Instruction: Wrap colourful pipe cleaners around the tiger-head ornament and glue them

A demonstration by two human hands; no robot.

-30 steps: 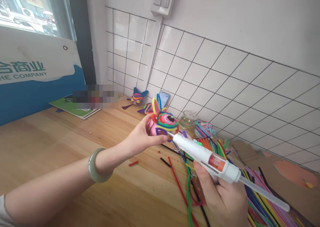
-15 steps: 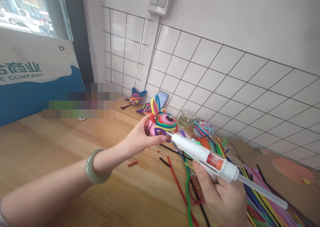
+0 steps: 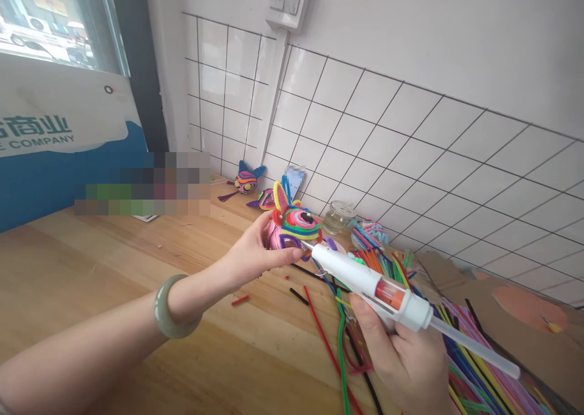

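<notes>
My left hand (image 3: 255, 244) grips a colourful pipe-cleaner animal figure (image 3: 298, 223), with a striped head, a black-centred eye and upright ears. Its thumb lies along the lower side of the figure, and the fingers behind are partly hidden. In my right hand (image 3: 401, 366) is a white hot glue gun (image 3: 360, 272), with a clear glue stick jutting from its rear. The metal nozzle points at the purple loop low on the figure and appears to touch it. My right fingers around the handle are mostly hidden.
Cut pipe cleaners (image 3: 319, 336) lie below the glue gun, and a bundle (image 3: 474, 348) rests at right beside cardboard (image 3: 515, 305). Behind stand a glass jar (image 3: 338, 217), a blue-eared figure (image 3: 247, 177) and a pink-and-blue figure (image 3: 368, 235). A gridded wall (image 3: 347, 123) backs the wooden table (image 3: 114, 269).
The view has shifted slightly. My left hand still holds the figure and my right the glue gun, its nozzle staying at the lower edge of the figure.
</notes>
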